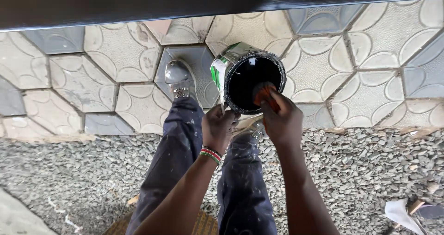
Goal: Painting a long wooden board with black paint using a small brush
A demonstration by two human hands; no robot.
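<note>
So here's the view looking straight down. The left hand [217, 126] is clenched around the lower rim and side of a tilted paint can [247, 77], holding it up in the air with the open mouth tipped toward the camera. Inside it's all glossy black paint. The can's outside is silvery with a green and white label showing on the left side. There's a beaded red, green and white bracelet [211, 154] on that wrist.

The right hand [282, 119] is closed on an orange-handled brush [263, 94], pinched tight, with the working end dipped inside the can mouth near its lower right edge. Can't make out the bristles, they're lost in the black.

Edges: a black painted beam [185, 4] runs across the whole top of the view, shiny, well above the can. Under everything is patterned hexagon paving [365, 64], and it ends in a fairly straight line where grey gravel [370, 170] starts, right about under the hands. The person's dark paint-flecked trousers [180, 152] and one scuffed shoe [178, 78] sit just left of the can.

Room-wise, the right side of the can is open paving, and the left is crowded by the leg. A scrap of white paper [400, 213] lies on the gravel at lower right, well apart from both hands.
</note>
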